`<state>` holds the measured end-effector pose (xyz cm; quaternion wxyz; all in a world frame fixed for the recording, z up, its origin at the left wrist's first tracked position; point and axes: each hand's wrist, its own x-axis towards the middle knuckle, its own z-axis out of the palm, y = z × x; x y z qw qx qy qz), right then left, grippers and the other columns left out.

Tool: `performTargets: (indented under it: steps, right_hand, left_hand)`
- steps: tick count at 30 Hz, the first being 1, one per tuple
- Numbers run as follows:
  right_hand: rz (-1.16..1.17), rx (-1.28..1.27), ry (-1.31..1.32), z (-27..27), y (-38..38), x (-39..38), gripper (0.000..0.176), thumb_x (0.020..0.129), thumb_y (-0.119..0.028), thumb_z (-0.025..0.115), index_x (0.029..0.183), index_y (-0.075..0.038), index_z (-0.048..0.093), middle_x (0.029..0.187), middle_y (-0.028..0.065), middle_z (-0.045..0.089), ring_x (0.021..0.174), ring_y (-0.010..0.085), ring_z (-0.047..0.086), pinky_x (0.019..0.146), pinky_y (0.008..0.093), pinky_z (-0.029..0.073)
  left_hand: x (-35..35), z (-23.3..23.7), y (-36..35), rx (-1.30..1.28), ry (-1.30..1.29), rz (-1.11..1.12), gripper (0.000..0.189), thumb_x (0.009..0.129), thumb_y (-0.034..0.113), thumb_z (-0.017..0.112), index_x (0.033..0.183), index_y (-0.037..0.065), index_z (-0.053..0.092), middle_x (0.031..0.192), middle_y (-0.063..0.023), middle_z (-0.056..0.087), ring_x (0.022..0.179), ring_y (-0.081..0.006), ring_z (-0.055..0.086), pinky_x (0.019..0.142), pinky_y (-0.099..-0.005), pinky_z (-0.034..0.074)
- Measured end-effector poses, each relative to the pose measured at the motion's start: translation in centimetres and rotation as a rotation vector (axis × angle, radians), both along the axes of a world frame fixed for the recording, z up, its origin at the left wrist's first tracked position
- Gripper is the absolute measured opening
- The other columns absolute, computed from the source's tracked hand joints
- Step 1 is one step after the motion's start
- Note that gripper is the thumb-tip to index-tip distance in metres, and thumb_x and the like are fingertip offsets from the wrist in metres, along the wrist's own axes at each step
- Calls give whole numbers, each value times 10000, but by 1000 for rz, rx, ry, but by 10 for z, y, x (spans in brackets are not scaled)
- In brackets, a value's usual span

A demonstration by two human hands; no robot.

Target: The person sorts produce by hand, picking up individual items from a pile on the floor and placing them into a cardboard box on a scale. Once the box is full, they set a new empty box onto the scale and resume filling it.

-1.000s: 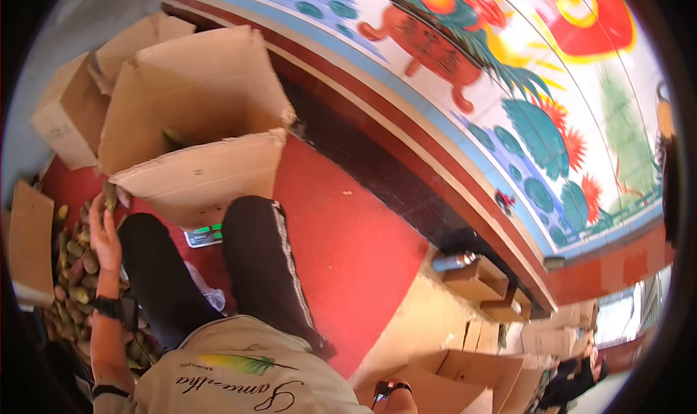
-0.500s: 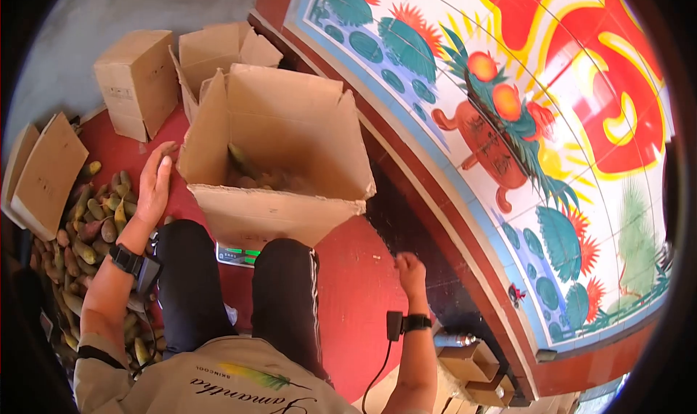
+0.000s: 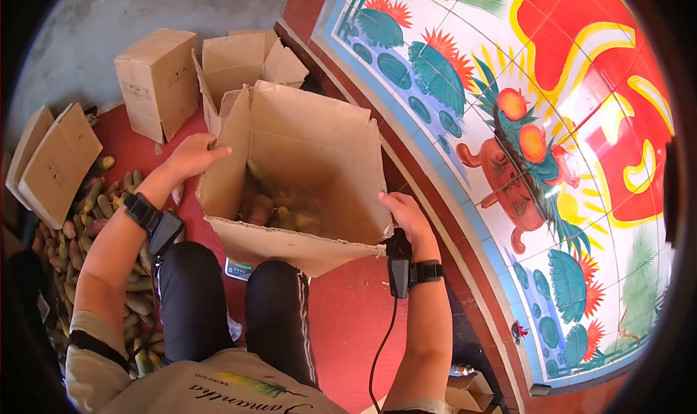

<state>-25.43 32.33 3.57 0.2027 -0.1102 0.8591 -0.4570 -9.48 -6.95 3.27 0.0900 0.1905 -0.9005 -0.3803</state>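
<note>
A tall open cardboard box (image 3: 312, 134) stands in front of my knees, with several long green and reddish vegetables (image 3: 279, 209) at its bottom. My left hand (image 3: 197, 155) is at the box's left side, thumb at the rim and the other fingers mostly hidden. At the right side, my right hand (image 3: 404, 212) has its thumb by the rim, its fingers hidden behind the wall. Part of a scale with a small display (image 3: 238, 269) shows below the box, between my knees.
More vegetables (image 3: 72, 250) lie heaped on the red floor at left, beside leaning cardboard pieces (image 3: 59, 165). A closed box (image 3: 158, 83) and another open box (image 3: 234, 62) stand behind. A painted tile wall (image 3: 465, 123) runs along the right, with small boxes (image 3: 470, 394) at lower right.
Both hands have come to the sides of the box, which now sits tilted and further from the scale's display. The view has also shifted.
</note>
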Motion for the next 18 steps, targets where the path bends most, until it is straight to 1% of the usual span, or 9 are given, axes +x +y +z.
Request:
performTargets:
  steps: [1, 3, 4, 6, 7, 9, 13, 15, 18]
  right_hand:
    - [-3, 0, -3, 0, -3, -4, 439, 829, -412, 564, 946, 9, 609, 741, 28, 542, 658, 134, 505, 627, 304, 438]
    - [62, 99, 74, -1, -4, -9, 452, 804, -393, 580, 910, 44, 618, 732, 97, 591, 697, 187, 564, 664, 332, 451]
    - [53, 101, 69, 0, -7, -8, 452, 804, -393, 580, 910, 44, 618, 732, 97, 591, 697, 187, 564, 664, 332, 451]
    - [126, 265, 254, 6, -13, -2, 480, 789, -396, 586, 899, 69, 625, 773, 188, 629, 739, 276, 617, 694, 362, 460]
    - [117, 267, 250, 3, -13, -4, 480, 789, -396, 586, 899, 69, 625, 773, 188, 629, 739, 276, 617, 694, 362, 460]
    - [161, 253, 196, -3, -14, -6, 498, 783, -417, 581, 889, 66, 638, 862, 246, 634, 815, 355, 629, 730, 409, 464]
    - [217, 449, 250, 11, -22, 3, 509, 766, -467, 574, 849, 26, 668, 894, 268, 623, 897, 378, 609, 776, 440, 466]
    - [204, 484, 278, 1, -23, -1, 499, 772, -459, 558, 879, 16, 669, 933, 255, 623, 915, 378, 605, 796, 437, 471]
    - [141, 529, 265, 10, -29, 10, 429, 780, -375, 527, 927, 5, 662, 973, 224, 630, 952, 361, 601, 822, 419, 476]
  left_hand:
    - [-4, -1, -3, 0, -3, -3, 456, 796, 399, 613, 835, -56, 594, 741, -173, 597, 697, -232, 575, 660, -359, 441]
    - [-12, -8, -9, 15, -68, -15, 411, 778, 342, 613, 830, -66, 619, 758, -204, 618, 724, -267, 609, 680, -366, 451]
    - [-13, -8, -8, 16, -73, -24, 411, 778, 342, 613, 830, -66, 619, 758, -204, 618, 724, -267, 609, 680, -366, 451]
    - [-12, -4, -3, 55, -79, -26, 396, 768, 322, 602, 830, -68, 630, 764, -222, 618, 728, -293, 618, 679, -365, 457]
    - [-12, -4, -4, 56, -82, -35, 396, 768, 322, 602, 830, -68, 630, 764, -222, 618, 728, -293, 618, 679, -365, 457]
    - [-12, -5, -9, -89, -124, -61, 376, 752, 301, 602, 828, -66, 629, 736, -218, 614, 692, -290, 614, 661, -372, 457]
    - [-12, -7, -18, -104, -155, -90, 327, 752, 256, 584, 830, -57, 640, 690, -174, 634, 643, -236, 620, 626, -369, 459]
    - [-16, -25, -35, -153, -95, -106, 301, 763, 232, 568, 831, -51, 647, 692, -152, 640, 643, -217, 617, 622, -356, 462]
    - [-24, -48, -60, -100, -45, -190, 281, 769, 209, 558, 826, -51, 647, 683, -124, 640, 641, -198, 611, 627, -341, 463]
